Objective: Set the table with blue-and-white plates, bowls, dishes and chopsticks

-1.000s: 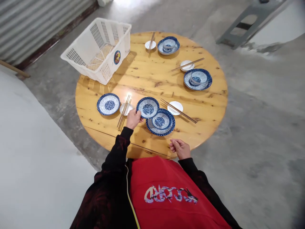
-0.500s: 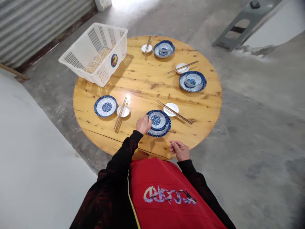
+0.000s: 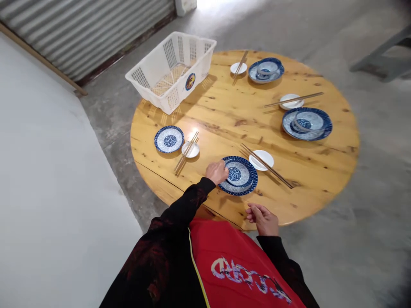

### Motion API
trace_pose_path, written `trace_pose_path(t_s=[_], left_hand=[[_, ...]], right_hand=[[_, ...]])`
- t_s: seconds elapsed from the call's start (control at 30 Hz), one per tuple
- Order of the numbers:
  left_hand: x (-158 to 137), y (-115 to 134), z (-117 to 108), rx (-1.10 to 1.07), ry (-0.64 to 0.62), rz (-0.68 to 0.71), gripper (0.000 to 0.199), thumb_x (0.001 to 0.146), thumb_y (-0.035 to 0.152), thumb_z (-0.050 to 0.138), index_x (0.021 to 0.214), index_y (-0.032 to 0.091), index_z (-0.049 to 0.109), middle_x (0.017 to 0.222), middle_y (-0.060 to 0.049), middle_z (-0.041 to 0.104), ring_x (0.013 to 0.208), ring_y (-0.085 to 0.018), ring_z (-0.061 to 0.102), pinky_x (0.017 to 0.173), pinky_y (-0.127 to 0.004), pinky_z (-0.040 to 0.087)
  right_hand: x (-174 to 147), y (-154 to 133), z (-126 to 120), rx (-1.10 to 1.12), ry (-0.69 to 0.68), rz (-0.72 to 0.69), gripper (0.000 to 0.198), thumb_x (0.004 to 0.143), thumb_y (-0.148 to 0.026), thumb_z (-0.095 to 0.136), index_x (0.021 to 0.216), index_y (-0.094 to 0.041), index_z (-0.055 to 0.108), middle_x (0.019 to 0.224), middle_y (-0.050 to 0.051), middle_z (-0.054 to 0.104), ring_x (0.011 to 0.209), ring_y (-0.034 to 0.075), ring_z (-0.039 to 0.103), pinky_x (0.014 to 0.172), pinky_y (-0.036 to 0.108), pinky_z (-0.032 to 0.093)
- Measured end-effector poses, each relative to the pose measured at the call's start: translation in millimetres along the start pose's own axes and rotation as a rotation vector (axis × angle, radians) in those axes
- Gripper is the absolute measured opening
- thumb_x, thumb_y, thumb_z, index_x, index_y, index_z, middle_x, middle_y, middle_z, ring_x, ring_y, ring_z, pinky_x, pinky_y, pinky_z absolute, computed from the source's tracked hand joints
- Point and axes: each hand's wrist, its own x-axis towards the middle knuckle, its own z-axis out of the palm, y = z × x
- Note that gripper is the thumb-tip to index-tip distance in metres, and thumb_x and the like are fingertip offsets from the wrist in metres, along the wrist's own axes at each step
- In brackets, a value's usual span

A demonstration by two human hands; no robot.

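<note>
At the near side of the table, my left hand is closed on the left rim of a blue-and-white plate. That plate overlaps a second blue-rimmed plate beneath it; whether the two touch is hard to tell. My right hand hovers over the table's near edge, fingers loosely curled and a little apart, with nothing in them. Just beyond the plates is a small white dish with a pair of chopsticks laid across it.
A round wooden table carries another blue-and-white plate at left and two plates with bowls, one at right and one at the back. White dishes with chopsticks accompany them. A white plastic basket sits at the back left.
The view has swung left, so the table appears farther right. My left hand keeps its grip on the plate's rim, and my right hand stays near the table edge.
</note>
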Motion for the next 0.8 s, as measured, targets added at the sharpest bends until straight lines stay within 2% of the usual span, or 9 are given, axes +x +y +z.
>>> trace_pose_path(t_s=[0.13,0.3,0.43,0.53,0.63,0.73,0.8], left_hand=[[-0.3,1.3,2.2,-0.015,0.005,-0.002,0.032,0.097,0.026,0.045,0.117,0.013,0.066,0.109,-0.016,0.075,0.106,-0.028,0.07,0.088,-0.034,0.05],[-1.2,0.7,6.7,-0.046,0.016,-0.024,0.035,0.097,0.029,0.045,0.12,0.014,0.065,0.108,-0.016,0.075,0.104,-0.029,0.07,0.085,-0.036,0.051],[-0.9,-0.2,13.8,-0.087,0.048,-0.049,0.032,0.097,0.035,0.049,0.117,0.017,0.067,0.105,-0.015,0.075,0.103,-0.029,0.07,0.084,-0.035,0.051],[1.5,-7.8,9.1,-0.153,0.09,-0.089,0.03,0.095,0.044,0.054,0.107,0.02,0.07,0.099,-0.012,0.076,0.1,-0.028,0.071,0.082,-0.034,0.05],[4.6,-38.6,-14.2,-0.243,0.227,-0.241,0.031,0.097,0.048,0.053,0.105,0.023,0.068,0.093,-0.009,0.076,0.096,-0.026,0.071,0.081,-0.032,0.048],[7.8,-97.2,-47.7,-0.356,0.438,-0.449,0.027,0.098,0.043,0.055,0.114,0.022,0.063,0.1,-0.007,0.075,0.099,-0.022,0.069,0.086,-0.029,0.045],[10.7,-142.3,-66.4,-0.429,0.604,-0.612,0.032,0.097,0.038,0.058,0.122,0.019,0.058,0.107,-0.008,0.074,0.105,-0.022,0.066,0.091,-0.031,0.044]], right_hand=[[0.0,5.5,-2.2,0.049,-0.015,0.097,0.063,0.045,-0.067,0.085,0.078,-0.014,0.07,0.058,0.003,0.068,0.042,0.012,0.056,0.039,0.022,0.044],[1.9,11.4,-2.3,0.006,-0.003,0.029,0.059,0.057,-0.065,0.081,0.084,-0.013,0.072,0.062,0.004,0.07,0.044,0.012,0.057,0.042,0.022,0.045],[8.1,2.7,2.1,-0.034,-0.028,0.029,0.059,0.052,-0.065,0.082,0.079,-0.015,0.07,0.059,0.003,0.068,0.043,0.014,0.056,0.04,0.024,0.044],[12.8,-4.3,4.0,-0.064,-0.04,0.032,0.058,0.05,-0.065,0.081,0.077,-0.015,0.07,0.058,0.003,0.068,0.044,0.015,0.057,0.04,0.026,0.045],[15.6,-6.1,1.9,-0.067,-0.004,0.025,0.056,0.053,-0.064,0.079,0.079,-0.015,0.069,0.06,0.004,0.068,0.045,0.015,0.057,0.041,0.026,0.045],[19.3,-8.6,-1.8,-0.057,0.054,0.031,0.056,0.053,-0.062,0.078,0.081,-0.015,0.068,0.06,0.004,0.068,0.044,0.015,0.056,0.04,0.025,0.044],[25.2,-14.2,-2.6,-0.048,0.096,0.005,0.055,0.054,-0.06,0.077,0.083,-0.015,0.067,0.065,0.004,0.069,0.045,0.014,0.057,0.04,0.025,0.045]])
